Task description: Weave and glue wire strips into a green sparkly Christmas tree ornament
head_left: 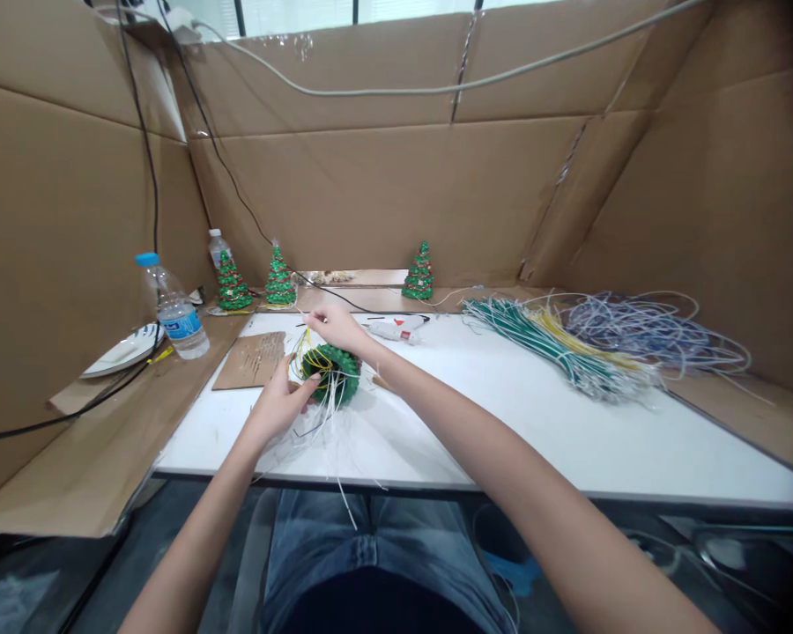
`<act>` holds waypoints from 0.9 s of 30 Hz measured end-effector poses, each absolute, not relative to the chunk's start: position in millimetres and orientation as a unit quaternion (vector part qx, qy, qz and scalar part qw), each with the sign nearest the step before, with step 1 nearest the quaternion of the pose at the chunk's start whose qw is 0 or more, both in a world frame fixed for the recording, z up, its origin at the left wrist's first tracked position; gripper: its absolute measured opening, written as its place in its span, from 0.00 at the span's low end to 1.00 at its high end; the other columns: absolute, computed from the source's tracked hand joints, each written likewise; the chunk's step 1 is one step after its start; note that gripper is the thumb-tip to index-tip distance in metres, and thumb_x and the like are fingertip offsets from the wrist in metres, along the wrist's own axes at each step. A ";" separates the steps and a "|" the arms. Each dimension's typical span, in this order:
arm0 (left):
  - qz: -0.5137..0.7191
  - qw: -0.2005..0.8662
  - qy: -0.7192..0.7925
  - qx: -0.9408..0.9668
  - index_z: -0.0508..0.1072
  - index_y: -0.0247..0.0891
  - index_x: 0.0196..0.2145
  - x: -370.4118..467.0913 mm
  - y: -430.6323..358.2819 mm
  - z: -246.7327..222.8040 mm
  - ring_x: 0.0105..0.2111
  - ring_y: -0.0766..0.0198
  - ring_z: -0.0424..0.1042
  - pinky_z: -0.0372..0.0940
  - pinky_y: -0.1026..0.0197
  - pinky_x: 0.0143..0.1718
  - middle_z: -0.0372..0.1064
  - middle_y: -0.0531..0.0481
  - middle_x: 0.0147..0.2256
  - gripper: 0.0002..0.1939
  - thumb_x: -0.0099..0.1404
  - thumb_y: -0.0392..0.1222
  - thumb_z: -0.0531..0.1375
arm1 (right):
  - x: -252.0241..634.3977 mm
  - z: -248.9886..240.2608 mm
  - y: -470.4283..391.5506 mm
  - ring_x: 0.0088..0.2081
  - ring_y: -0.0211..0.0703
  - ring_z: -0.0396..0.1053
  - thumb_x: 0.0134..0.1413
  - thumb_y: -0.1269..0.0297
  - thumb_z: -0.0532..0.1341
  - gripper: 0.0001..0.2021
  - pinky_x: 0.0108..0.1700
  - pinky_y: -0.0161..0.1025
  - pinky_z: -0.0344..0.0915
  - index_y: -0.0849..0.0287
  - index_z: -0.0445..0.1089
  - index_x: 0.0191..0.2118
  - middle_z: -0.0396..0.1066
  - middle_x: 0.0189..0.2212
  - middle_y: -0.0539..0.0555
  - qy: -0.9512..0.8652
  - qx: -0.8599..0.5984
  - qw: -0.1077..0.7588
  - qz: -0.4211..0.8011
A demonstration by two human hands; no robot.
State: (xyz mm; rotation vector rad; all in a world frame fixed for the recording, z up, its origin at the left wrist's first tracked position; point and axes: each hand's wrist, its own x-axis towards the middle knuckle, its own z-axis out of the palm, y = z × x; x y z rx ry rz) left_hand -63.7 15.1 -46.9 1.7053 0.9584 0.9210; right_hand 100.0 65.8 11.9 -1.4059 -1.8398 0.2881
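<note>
A small green artificial Christmas tree (pixel 349 387) lies on its side, its hollow underside facing me. Yellow and white wires come out of the hollow, and the white wires (pixel 332 423) hang toward the table's front edge. My left hand (pixel 284 396) grips the tree's left rim, thumb at the opening. Above the tree, my right hand (pixel 336 326) pinches at the upper end of the thin yellow wires (pixel 300 350). The exact wire between its fingertips is too small to make out.
A glue gun (pixel 396 330) lies behind the tree, and a glue-marked cardboard piece (pixel 248 361) to its left. Three finished trees (pixel 418 273) stand at the back. Bundled green wires (pixel 535 339) and tangled clear wires (pixel 634 330) lie right. A water bottle (pixel 181 321) stands left.
</note>
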 end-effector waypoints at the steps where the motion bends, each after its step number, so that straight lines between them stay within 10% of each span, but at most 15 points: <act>1: 0.378 0.484 0.392 0.685 0.55 0.33 0.57 -63.5 14.3 -47.0 0.20 0.66 0.67 0.60 0.66 0.20 0.69 0.52 0.24 0.34 0.59 0.51 0.61 | 98.7 12.3 69.4 0.26 0.35 0.58 0.55 0.64 0.56 0.12 0.31 0.32 0.52 0.64 0.69 0.25 0.64 0.21 0.48 -0.728 -0.553 0.388 0.115; 9: 0.375 0.536 0.469 0.593 0.36 0.35 0.66 -77.2 2.8 -34.7 0.21 0.66 0.69 0.66 0.62 0.24 0.72 0.47 0.27 0.48 0.60 0.51 0.61 | 93.9 12.9 97.1 0.23 0.34 0.56 0.53 0.64 0.57 0.14 0.28 0.33 0.50 0.64 0.68 0.20 0.59 0.16 0.47 -0.726 -0.574 0.355 0.134; 27: 0.396 0.616 0.397 0.553 0.40 0.42 0.66 -85.2 -24.8 -41.0 0.41 0.55 0.74 0.64 0.52 0.46 0.74 0.43 0.38 0.42 0.62 0.58 0.55 | 102.3 14.8 76.1 0.28 0.36 0.61 0.53 0.57 0.56 0.15 0.32 0.33 0.56 0.65 0.73 0.33 0.68 0.26 0.51 -0.692 -0.539 0.470 0.102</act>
